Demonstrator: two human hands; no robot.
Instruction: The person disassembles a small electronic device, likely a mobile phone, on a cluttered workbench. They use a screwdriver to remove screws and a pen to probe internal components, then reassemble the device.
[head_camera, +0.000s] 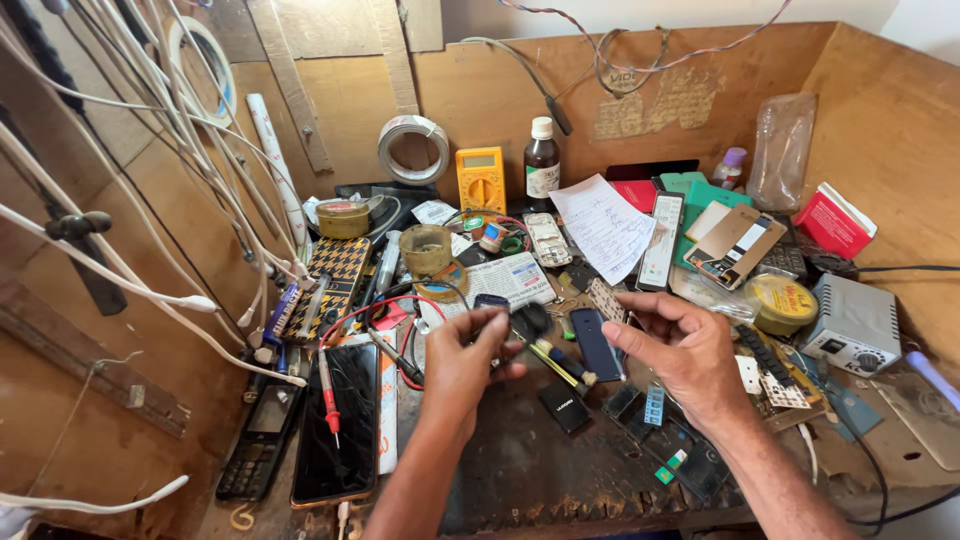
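While both hands hover above the cluttered, scorched dark worktop (560, 470), the left hand (462, 362) is pinched around a small black rounded part (532, 320), holding it between thumb and fingertips just over the bench centre; the right hand (680, 345) is unclenched and holds nothing, its fingers curled loosely just right of that part; between the two hands a dark blue slab-shaped phone battery (596, 342) lies on the worktop, with a yellow-and-black-handled brush (562, 365) beside it and a small black rectangular battery (566, 408) nearer the person; to the left lies a cracked black smartphone (338, 420) with a red multimeter probe (328, 395) across it; at the back a yellow digital multimeter (481, 180) leans on the wooden wall beside a brown glass bottle with a white cap (541, 160); a grey box-shaped power supply (853, 325) sits at the right, next to a round yellow tin (781, 300).
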